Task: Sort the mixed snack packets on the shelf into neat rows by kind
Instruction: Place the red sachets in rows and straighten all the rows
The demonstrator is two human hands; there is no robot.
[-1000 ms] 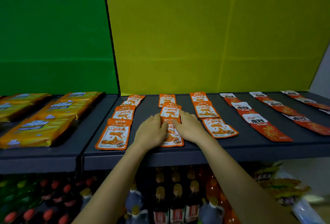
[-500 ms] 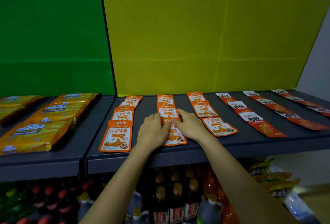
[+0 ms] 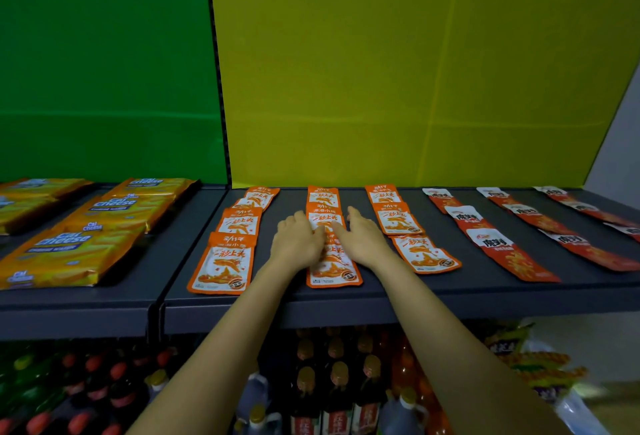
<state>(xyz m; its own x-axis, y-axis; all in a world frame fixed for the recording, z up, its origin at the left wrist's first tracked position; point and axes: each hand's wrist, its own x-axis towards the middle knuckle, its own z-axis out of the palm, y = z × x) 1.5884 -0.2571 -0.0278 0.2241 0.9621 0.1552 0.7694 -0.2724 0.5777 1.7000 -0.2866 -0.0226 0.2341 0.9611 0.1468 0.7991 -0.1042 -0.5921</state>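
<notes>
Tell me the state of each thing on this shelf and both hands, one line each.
Middle orange row, flat, overlapping, being touched.
Left hand, resting on it, fingers bent.
Right hand, fingers flat on it.
Left orange row, flat, overlapping, untouched.
Right orange row, flat, untouched.
Red packets, flat in rows.
Cal Cheese packs, flat, stacked.

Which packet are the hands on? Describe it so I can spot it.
Under the yellow backboard, the dark shelf holds three rows of orange-and-white packets. Take the middle row's front packet. Unlike the front packets beside it, its top is covered by the left hand and right hand.
</notes>
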